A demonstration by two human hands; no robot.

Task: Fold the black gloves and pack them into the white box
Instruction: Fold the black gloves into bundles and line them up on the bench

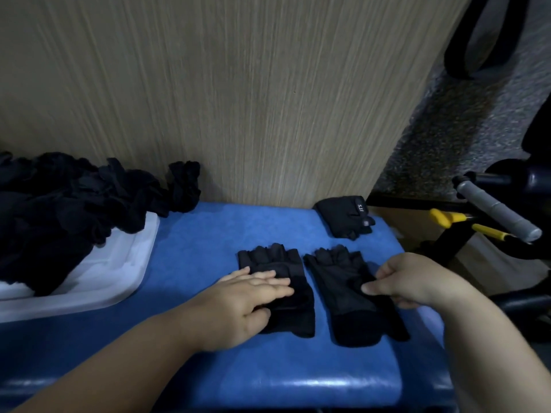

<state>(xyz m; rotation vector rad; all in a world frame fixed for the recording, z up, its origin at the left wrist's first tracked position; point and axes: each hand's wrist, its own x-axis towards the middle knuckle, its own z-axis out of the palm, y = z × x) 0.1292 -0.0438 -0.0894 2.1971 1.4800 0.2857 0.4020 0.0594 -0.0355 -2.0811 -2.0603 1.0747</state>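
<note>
Two black fingerless gloves lie flat side by side on the blue padded bench point(208, 239), finger ends pointing away from me. My left hand point(253, 299) rests flat, fingers straight, on the left glove point(286, 263). My right hand point(405, 281) pinches the right edge of the right glove point(343, 281) between thumb and fingers. A folded black glove point(346, 216) with small white lettering sits at the far right corner of the bench. A white tray-like box point(119, 269) at the left holds a heap of black gloves point(65, 210).
A wood-grain panel point(238, 99) stands upright right behind the bench. To the right are a grey handlebar grip point(495, 213), yellow-handled parts point(465, 225) and black frame pieces of some equipment. The bench's right edge drops off close to the right glove.
</note>
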